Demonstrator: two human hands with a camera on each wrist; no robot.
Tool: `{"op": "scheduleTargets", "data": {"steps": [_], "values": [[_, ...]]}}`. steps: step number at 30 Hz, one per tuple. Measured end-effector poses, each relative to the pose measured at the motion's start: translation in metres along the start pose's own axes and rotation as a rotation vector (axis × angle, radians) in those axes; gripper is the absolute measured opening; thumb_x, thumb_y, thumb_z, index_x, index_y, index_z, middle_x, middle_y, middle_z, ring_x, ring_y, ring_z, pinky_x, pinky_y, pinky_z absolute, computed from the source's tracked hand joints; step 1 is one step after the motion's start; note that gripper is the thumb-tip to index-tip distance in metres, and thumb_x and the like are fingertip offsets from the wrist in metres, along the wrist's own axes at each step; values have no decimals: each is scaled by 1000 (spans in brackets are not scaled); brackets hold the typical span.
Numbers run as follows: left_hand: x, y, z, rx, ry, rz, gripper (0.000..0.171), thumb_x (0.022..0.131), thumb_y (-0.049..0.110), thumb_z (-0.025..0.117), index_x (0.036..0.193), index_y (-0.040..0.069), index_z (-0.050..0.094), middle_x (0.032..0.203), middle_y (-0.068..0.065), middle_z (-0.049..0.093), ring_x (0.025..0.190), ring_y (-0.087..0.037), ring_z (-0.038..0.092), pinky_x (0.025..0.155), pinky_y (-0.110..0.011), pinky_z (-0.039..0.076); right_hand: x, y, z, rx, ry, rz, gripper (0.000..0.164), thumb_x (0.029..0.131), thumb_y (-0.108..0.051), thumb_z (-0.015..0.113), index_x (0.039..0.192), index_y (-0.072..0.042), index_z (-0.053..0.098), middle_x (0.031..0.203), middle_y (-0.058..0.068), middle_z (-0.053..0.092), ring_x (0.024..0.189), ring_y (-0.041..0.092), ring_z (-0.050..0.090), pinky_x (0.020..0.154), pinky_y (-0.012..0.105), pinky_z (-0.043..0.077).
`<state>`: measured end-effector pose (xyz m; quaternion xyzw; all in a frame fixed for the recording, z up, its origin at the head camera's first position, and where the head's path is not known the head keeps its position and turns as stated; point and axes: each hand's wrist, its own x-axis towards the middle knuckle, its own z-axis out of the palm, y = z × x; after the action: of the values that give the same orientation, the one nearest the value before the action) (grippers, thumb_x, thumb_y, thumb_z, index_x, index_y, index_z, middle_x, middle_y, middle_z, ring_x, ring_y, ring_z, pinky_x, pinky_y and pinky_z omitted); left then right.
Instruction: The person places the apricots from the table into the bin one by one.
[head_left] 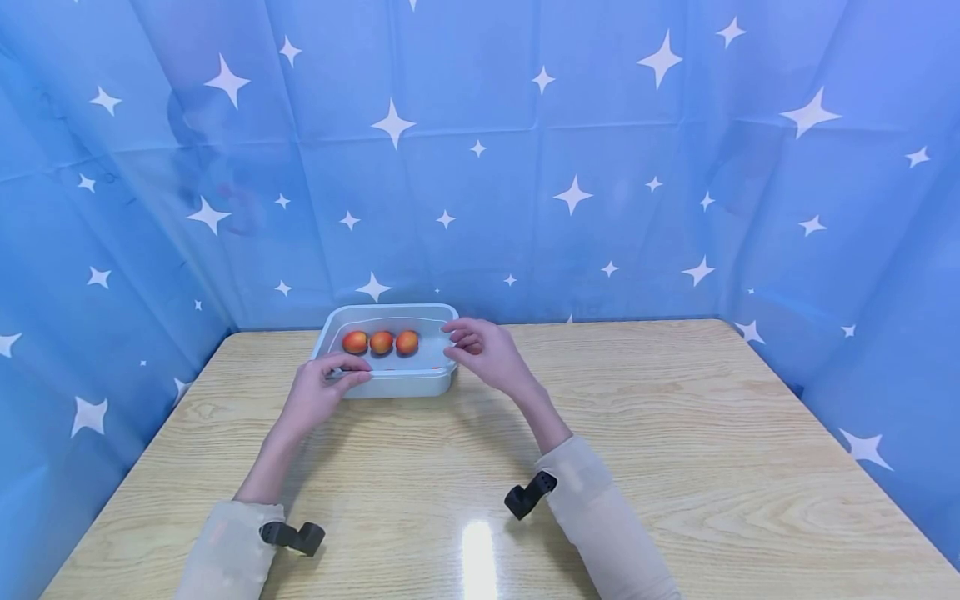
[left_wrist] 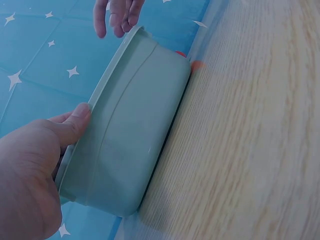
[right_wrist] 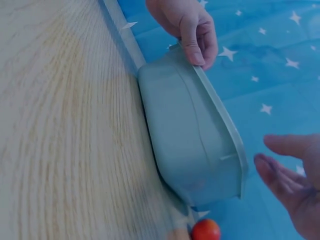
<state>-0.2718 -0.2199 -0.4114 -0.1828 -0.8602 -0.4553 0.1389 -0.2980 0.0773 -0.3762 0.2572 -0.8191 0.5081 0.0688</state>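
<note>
A pale grey-green plastic basin (head_left: pixel 408 385) stands on the wooden table near the back edge. Inside it, three round red-and-yellow fruits (head_left: pixel 381 342) lie in a row, and slivers of red show just over the front rim. My left hand (head_left: pixel 318 392) pinches the basin's front rim near its left corner, thumb outside, as the left wrist view also shows. Beside the right rim is my right hand (head_left: pixel 487 354), fingers loosely bent and apart from the basin in the right wrist view. Another red fruit (right_wrist: pixel 206 230) sits outside the basin, mostly hidden behind the right hand in the head view.
The wooden table (head_left: pixel 675 467) reaches forward and to the right of the basin. A blue curtain with white stars (head_left: pixel 487 208) hangs close behind the basin and along both sides. Black wrist cameras (head_left: pixel 531 495) are strapped over the light sleeves.
</note>
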Motion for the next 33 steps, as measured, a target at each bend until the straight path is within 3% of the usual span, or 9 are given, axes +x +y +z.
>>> {"op": "scheduleTargets", "data": {"steps": [7,15,33], "values": [[0,0,0,2,-1,-5,9,93,13,75,100,9,77,98,0,73,100,-16,62,79,-20,48,3,2,-4,12,15,-26,31,93,-7,73,122,0,67,110,21,68,97,25,68,86,33,56],[0,1,0,-6,-2,-11,8,92,12,75,99,9,77,97,-1,73,98,-17,62,79,-21,48,4,4,-10,-7,39,-23,31,93,-9,74,123,-4,68,107,15,69,95,23,68,83,34,56],[0,2,0,3,-1,-20,7,92,10,75,99,9,77,97,-2,73,99,-18,62,80,-22,49,7,33,-22,-24,96,51,38,93,-13,74,127,0,65,117,22,67,103,32,65,91,42,53]]}}
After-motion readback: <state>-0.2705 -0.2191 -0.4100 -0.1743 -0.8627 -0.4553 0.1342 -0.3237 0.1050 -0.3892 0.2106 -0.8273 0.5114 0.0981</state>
